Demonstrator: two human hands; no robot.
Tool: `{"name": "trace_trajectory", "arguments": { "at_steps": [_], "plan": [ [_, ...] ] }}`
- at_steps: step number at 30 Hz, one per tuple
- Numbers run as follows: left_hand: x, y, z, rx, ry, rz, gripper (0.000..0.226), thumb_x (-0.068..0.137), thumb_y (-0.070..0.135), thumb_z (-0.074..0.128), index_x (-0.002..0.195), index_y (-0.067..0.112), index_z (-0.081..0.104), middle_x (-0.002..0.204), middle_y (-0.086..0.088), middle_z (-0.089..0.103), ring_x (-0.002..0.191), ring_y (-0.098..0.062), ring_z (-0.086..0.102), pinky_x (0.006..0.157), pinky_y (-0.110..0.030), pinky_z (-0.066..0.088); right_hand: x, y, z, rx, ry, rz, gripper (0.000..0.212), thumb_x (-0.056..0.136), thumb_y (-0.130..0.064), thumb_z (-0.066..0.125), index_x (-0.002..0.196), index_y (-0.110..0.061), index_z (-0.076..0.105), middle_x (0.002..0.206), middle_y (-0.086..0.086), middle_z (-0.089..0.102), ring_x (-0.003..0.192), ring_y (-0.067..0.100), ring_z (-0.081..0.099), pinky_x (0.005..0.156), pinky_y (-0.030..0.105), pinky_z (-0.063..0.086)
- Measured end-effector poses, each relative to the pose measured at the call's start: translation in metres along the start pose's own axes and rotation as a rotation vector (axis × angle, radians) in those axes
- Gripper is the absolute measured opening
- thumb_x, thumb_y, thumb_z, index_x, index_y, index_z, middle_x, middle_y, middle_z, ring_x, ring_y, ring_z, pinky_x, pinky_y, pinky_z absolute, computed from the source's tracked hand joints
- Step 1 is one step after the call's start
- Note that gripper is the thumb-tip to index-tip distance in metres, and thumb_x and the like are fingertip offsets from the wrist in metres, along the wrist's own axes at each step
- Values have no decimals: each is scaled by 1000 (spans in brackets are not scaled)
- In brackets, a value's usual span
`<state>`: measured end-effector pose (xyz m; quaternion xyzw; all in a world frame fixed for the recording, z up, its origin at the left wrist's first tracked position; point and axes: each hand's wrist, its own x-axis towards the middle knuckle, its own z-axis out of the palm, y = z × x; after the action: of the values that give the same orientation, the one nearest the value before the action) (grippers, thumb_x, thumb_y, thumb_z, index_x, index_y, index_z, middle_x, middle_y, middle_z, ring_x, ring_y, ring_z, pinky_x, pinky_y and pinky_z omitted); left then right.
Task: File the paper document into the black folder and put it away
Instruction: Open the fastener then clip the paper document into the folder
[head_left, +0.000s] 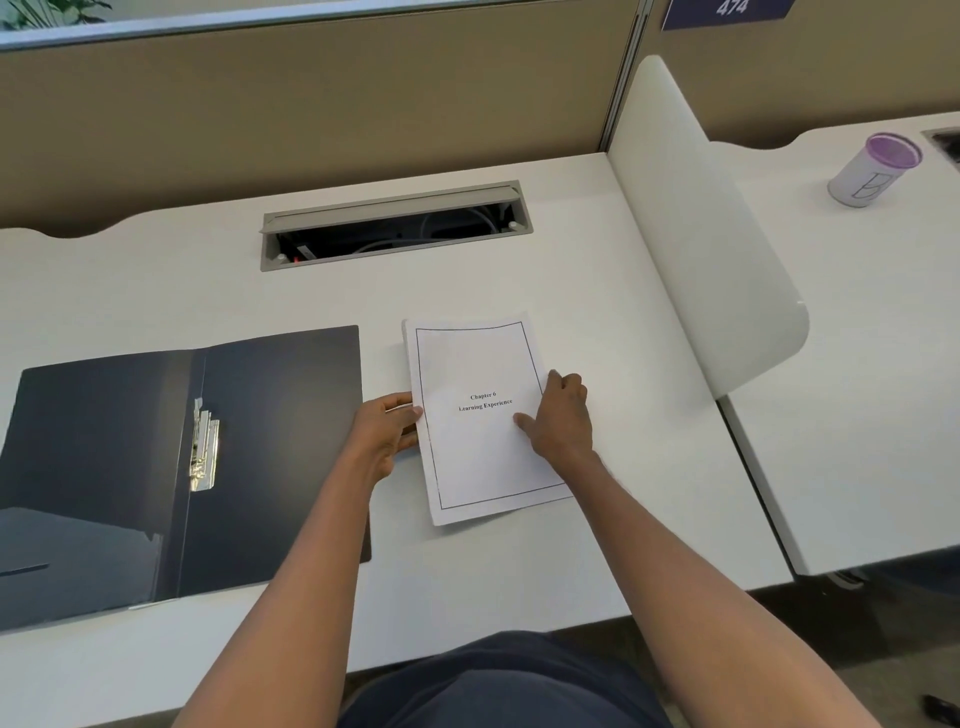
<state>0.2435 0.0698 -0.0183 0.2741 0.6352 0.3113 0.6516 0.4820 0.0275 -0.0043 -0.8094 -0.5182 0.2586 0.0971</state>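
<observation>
A black folder lies open and flat on the left of the white desk, its metal clip showing at the spine. To its right lies a white paper document with a printed border and the title "Chapter 6 Learning Experience". My left hand pinches the document's left edge, fingers curled over and under it. My right hand rests on the document's right edge, thumb on top of the page.
A grey cable tray is set open into the desk behind the document. A white curved divider stands at the right edge. Beyond it, on the neighbouring desk, stands a white cylinder with a purple lid. A tan partition wall closes the back.
</observation>
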Motion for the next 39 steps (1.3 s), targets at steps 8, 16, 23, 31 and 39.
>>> {"name": "trace_trajectory", "arguments": {
  "at_steps": [8,16,23,31,39],
  "plan": [
    [0,5,-25,-131,-107,-26,28,94,-3,66,121,5,66,98,-8,79,82,-20,76,73,-31,63,5,13,-9,457,-22,59,65,93,-35,70,145,-6,44,132,9,53,122,25,53,104,39,45],
    [-6,16,-64,-140,-119,27,29,96,-5,63,124,2,64,107,-11,76,91,-23,74,82,-35,64,-6,-3,-11,862,-207,-19,19,96,-18,67,84,-4,69,57,-17,56,46,0,41,48,12,32],
    [-14,22,-119,-55,-74,79,19,94,-3,67,110,5,72,106,-13,79,89,-24,78,73,-32,65,-19,-37,13,928,-325,-44,28,93,-17,72,70,-9,58,67,6,37,73,25,32,70,36,34],
    [-24,28,-195,84,71,217,28,87,-5,75,114,1,71,103,-18,78,92,-29,79,73,-34,65,-35,-81,55,1032,-388,12,9,93,-10,71,98,-6,78,88,5,79,76,13,73,70,23,57],
    [-39,54,-284,577,327,420,53,82,6,80,132,19,68,126,-2,70,117,-16,66,106,-36,52,-43,-121,87,1039,-385,38,17,94,-7,70,107,1,75,95,11,79,80,16,74,74,27,60]
  ]
}}
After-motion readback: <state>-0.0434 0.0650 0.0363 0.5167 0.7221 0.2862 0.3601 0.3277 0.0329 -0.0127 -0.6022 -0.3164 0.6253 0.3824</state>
